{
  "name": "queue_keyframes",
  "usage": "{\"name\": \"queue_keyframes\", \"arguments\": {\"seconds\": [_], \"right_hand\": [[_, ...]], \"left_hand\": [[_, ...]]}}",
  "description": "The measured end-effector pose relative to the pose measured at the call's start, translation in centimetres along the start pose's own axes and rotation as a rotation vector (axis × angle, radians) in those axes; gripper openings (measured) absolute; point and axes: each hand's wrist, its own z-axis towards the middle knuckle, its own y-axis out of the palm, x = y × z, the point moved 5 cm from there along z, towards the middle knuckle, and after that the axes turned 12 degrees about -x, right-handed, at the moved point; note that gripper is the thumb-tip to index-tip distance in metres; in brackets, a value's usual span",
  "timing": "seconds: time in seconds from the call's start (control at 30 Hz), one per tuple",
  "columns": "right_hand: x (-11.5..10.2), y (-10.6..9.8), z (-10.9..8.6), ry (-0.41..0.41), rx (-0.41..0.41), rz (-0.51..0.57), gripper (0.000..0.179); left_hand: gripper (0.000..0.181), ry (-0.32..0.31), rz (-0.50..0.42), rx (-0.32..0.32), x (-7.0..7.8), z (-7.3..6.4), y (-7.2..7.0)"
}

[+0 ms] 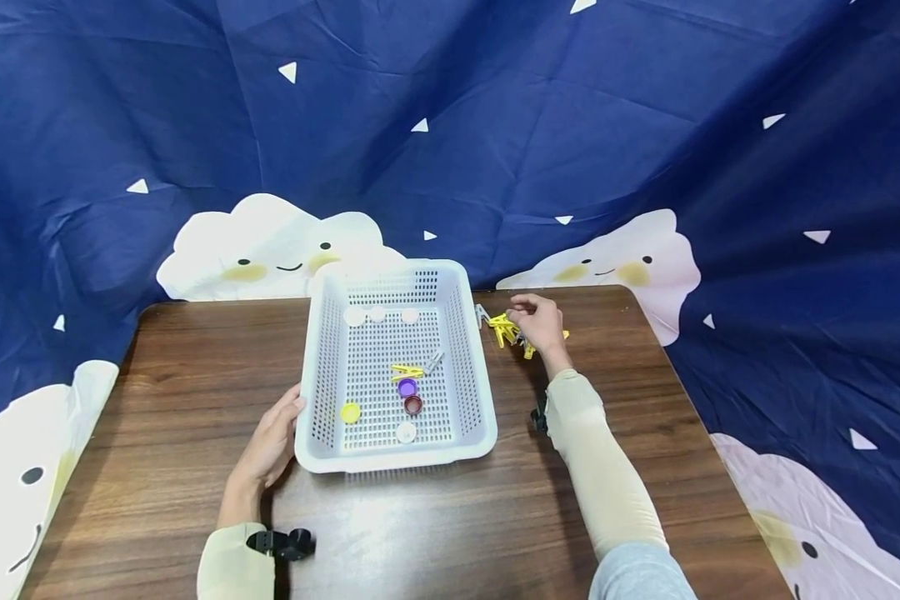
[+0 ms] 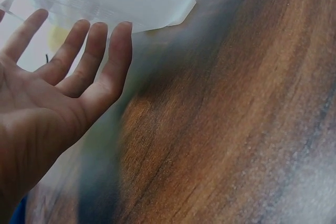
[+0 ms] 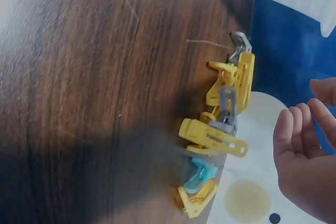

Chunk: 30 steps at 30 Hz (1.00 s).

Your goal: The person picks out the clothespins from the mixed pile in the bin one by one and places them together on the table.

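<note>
A white plastic basket (image 1: 396, 457) with slotted walls stands on the table. Inside are a yellow clothespin (image 1: 407, 372), a grey clothespin (image 1: 433, 362), a yellow cap (image 1: 350, 412), a purple cap (image 1: 407, 387), a dark red cap (image 1: 413, 405) and several white caps. My left hand (image 1: 273, 437) rests its spread fingertips against the basket's left wall. Right of the basket, my right hand (image 1: 540, 323) hovers over a pile of yellow clothespins (image 3: 212, 137), grey clothespins (image 3: 227, 108) and a teal clothespin (image 3: 200, 176). Its fingers are loosely bent, and nothing shows between them.
The brown wooden table (image 1: 195, 400) extends on both sides of the basket. Behind it hangs a dark blue cloth (image 1: 480, 125) printed with white clouds and triangles, close to the pile and the basket's far end.
</note>
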Motion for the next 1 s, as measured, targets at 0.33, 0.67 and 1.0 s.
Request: {"name": "queue_keyframes", "arguments": {"seconds": [0.33,0.67,1.0], "right_hand": [[-1.6,0.3,-0.5,-0.039,-0.035,0.090,0.031],[-3.0,0.6,-1.1,-0.100,-0.045,0.119,0.031],[-5.9,0.8,-1.7,-0.239,-0.072,0.212,0.029]], "left_hand": [[0.064,-0.001,0.006,0.008,0.0,0.1,-0.1],[0.062,0.003,0.003,0.010,0.0,-0.1,-0.1],[0.062,0.003,0.006,0.008,0.0,0.0,-0.1]]}}
